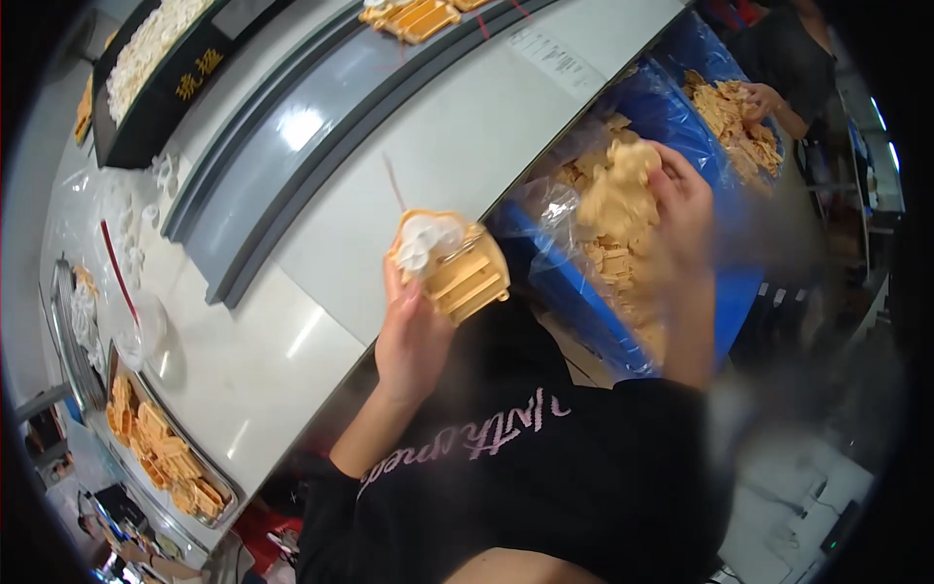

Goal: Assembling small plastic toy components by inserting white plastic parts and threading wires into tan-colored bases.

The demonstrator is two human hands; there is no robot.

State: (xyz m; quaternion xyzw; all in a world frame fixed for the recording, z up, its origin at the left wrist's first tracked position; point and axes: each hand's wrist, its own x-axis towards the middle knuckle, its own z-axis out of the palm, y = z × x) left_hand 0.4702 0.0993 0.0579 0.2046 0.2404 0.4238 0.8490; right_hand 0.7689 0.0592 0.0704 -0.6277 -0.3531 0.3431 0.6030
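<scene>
My left hand (413, 336) grips a shallow, tan moulded piece (467, 279) by its lower left side, above the table edge. It has a rounded outline and ridged compartments. White rounded parts (420, 239) sit in its upper left end, near my thumb. Over a blue-lined bin (593, 316) on the right, my right hand (684, 200) is closed at the edge of a blurred clump of tan pieces (623, 190); motion smears their exact kind. More tan pieces (613, 263) lie in the bin beneath.
A grey curved track (282, 185) crosses the white table (248, 360), with tan moulded pieces (413, 19) at its far end. A black box (156, 117) of white bits stands far left. A metal tray (219, 487) holds tan pieces. Another person's hand (764, 102) works in a second bin.
</scene>
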